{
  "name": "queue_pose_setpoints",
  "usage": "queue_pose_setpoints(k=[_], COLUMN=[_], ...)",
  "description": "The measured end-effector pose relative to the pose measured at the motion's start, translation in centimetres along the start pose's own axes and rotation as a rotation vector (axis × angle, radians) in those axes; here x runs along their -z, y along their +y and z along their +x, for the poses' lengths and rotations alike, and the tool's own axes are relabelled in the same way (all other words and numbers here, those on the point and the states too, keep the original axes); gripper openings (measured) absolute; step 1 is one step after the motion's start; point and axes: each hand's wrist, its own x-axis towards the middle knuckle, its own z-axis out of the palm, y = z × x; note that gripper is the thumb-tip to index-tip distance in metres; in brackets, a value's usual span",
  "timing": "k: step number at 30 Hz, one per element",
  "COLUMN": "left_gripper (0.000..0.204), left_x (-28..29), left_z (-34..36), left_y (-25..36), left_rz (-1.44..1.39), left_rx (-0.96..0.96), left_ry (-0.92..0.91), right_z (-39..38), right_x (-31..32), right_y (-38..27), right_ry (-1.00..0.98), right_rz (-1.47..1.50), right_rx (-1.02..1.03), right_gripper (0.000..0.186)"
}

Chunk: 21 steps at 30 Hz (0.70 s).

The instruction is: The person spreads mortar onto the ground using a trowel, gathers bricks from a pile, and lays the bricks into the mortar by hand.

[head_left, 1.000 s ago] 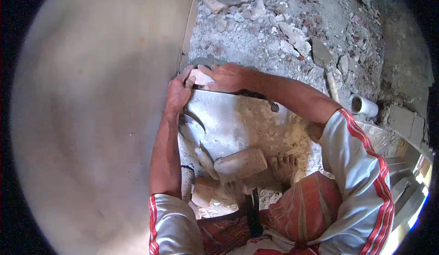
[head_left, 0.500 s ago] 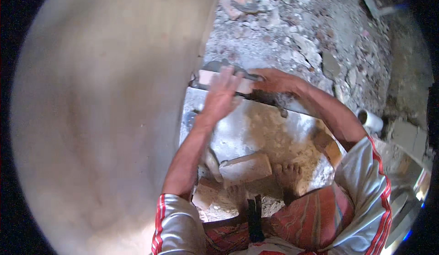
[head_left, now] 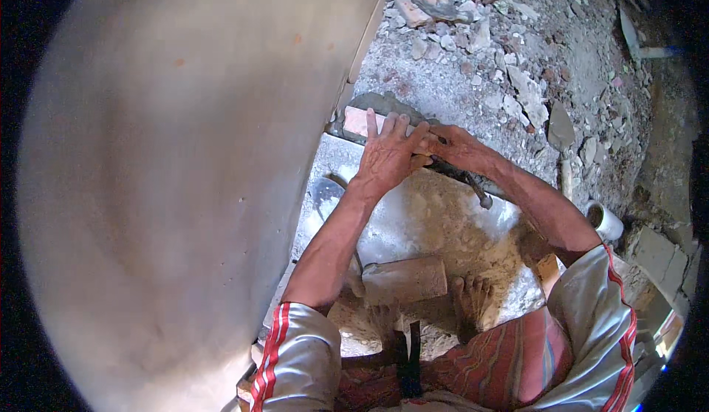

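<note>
A pinkish brick lies in wet grey mortar along the far edge of a pale slab, close to the wall. My left hand rests across its top, fingers spread and stretched out. At the brick's right end is my right hand, its fingers curled in around that end and partly hidden by the left hand. Just below the right hand, a dark rod-like piece with a rounded end sticks out over the slab; its other end is hidden. Beneath my left forearm lies a trowel, partly covered.
A smooth wall or panel fills the left side. Rubble covers the ground beyond, with a hammer, another trowel and a white cylinder. A loose brick lies by my feet.
My left hand has slid right along the brick toward my right hand, exposing more of the brick's left end. The whole view has shifted, so the scene sits further right.
</note>
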Motion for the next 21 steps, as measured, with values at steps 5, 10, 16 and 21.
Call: queue_pose_setpoints(k=[5,10,16,21], left_gripper=[0.065,0.062,0.066,0.069], left_x=[0.1,0.9,1.3,2.1], left_z=[0.1,0.6,0.4,0.0], left_y=[0.1,0.3,0.6,-3.0], left_rz=[-0.020,0.012,-0.014,-0.026], left_rx=[-0.016,-0.054,-0.021,-0.046], left_ry=[0.003,0.025,-0.071,-0.087], right_z=[-0.1,1.6,-1.6,-0.1], right_x=[-0.1,-1.1,0.7,3.3], right_y=[0.7,2.9,0.3,1.3], right_ry=[0.073,0.077,0.310,0.679], right_rz=[-0.075,-0.224,-0.096,0.110], right_rx=[0.075,0.189,0.144,0.000], right_gripper=[0.048,0.045,0.041,0.052])
